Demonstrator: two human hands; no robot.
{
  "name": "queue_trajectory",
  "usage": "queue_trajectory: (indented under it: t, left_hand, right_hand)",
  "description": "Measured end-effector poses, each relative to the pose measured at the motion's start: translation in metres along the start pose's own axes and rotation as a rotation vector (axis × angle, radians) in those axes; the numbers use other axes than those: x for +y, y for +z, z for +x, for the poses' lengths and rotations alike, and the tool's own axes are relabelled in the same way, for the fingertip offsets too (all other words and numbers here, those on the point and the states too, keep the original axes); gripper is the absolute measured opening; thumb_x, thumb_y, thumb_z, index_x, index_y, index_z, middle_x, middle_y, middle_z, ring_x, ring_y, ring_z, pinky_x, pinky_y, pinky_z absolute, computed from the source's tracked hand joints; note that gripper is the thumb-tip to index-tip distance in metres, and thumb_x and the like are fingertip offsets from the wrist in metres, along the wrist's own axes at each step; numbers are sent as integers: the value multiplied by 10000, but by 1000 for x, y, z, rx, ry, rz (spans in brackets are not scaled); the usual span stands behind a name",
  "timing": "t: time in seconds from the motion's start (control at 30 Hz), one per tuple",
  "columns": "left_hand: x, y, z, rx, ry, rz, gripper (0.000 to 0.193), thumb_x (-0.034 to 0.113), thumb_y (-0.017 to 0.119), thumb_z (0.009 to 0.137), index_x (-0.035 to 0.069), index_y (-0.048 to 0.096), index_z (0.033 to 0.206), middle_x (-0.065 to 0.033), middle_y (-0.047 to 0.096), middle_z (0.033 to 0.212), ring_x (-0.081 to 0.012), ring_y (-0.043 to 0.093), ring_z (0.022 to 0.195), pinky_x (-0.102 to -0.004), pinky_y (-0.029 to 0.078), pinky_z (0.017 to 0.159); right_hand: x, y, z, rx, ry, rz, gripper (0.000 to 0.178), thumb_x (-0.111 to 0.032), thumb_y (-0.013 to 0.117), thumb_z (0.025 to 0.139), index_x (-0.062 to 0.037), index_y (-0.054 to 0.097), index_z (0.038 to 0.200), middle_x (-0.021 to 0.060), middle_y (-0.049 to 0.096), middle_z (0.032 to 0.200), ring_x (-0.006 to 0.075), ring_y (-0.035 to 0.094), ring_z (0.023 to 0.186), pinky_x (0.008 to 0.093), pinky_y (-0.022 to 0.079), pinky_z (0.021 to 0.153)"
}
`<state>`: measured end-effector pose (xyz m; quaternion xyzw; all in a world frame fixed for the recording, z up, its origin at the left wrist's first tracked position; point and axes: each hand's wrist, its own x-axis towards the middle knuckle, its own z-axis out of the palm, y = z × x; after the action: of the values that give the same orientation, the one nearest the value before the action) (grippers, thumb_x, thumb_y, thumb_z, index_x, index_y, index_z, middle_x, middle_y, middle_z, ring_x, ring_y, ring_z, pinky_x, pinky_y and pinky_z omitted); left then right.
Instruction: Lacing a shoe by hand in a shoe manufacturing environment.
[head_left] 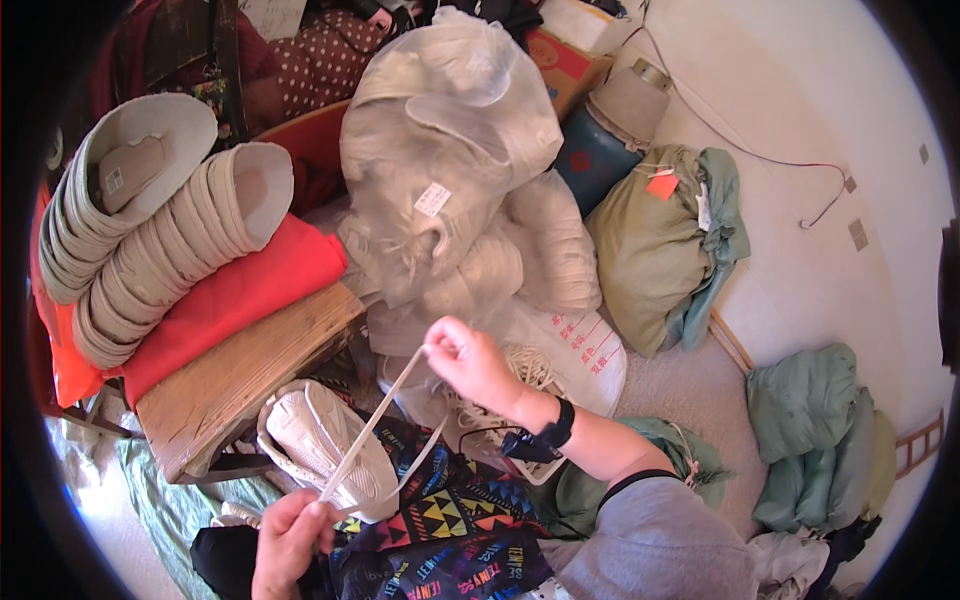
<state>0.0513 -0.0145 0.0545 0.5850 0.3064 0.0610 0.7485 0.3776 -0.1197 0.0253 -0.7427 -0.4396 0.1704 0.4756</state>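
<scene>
A cream shoelace (378,412) runs taut on a slant between my two hands, and a second stretch of it loops down to the right over the shoe. My right hand (468,362) pinches its upper part. Low on the left, my left hand (288,540) is closed on the lower part, thumb pressed to the fingers. Between the hands, a cream sneaker (325,445) lies beside my patterned apron (450,500), its toe toward the bench. Under my right forearm, a bunch of pale laces (530,365) spills over a white basket (542,472), partly hidden by the arm.
Stacked beige shoe uppers (180,255) rest on red cloth (245,305) over a wooden bench (250,375) at left. A large clear plastic bag (455,130) of pale pieces stands ahead. Green sacks (645,240) stand at right, near a wall with a cable (740,140).
</scene>
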Motion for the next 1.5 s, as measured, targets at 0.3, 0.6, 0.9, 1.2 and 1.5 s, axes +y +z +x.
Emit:
queue_trajectory:
  t: [0.3, 0.6, 0.9, 1.2, 1.5]
  left_hand:
    - [-11, -39, -53, 265, 157, -473, 143, 134, 560, 964, 2, 605, 933, -39, 569, 831, -113, 522, 758, -229, 432, 702]
    - [-7, 14, -3, 57, 202, 240, 194, 157, 585, 952, -9, 685, 939, -35, 613, 710, -107, 565, 571, -251, 443, 527]
    - [-20, 25, 2, 149, 112, 217, 201, 174, 556, 987, -1, 654, 979, 12, 593, 723, -53, 531, 682, -232, 455, 616]
    - [-62, 16, 9, 313, 215, 77, 337, 143, 629, 934, -21, 592, 1226, -8, 608, 881, -56, 515, 682, -232, 463, 627]
    - [-54, 17, 17, 208, 109, 110, 397, 109, 584, 961, -30, 504, 1324, -23, 635, 980, -69, 573, 778, -217, 498, 726]
  right_hand:
    - [147, -68, -19, 149, 360, -579, 170, -227, 640, 807, -78, 610, 883, 106, 670, 758, 284, 657, 725, 393, 506, 662]
    - [19, 9, -12, -280, -82, -124, 185, -79, 503, 943, -41, 604, 1094, 108, 607, 1065, 207, 601, 1048, 341, 469, 929]
    - [-77, 73, -45, -910, -39, 268, 187, -132, 606, 928, -4, 599, 1064, 93, 658, 933, 137, 631, 887, 286, 499, 780]
    - [-43, 86, -23, -657, -117, 37, 136, -135, 685, 844, -8, 639, 846, 96, 630, 825, 175, 641, 736, 302, 502, 669]
    - [-42, 92, -20, -629, -178, -79, 181, -219, 660, 840, -50, 603, 870, 157, 632, 805, 314, 634, 738, 386, 484, 643]
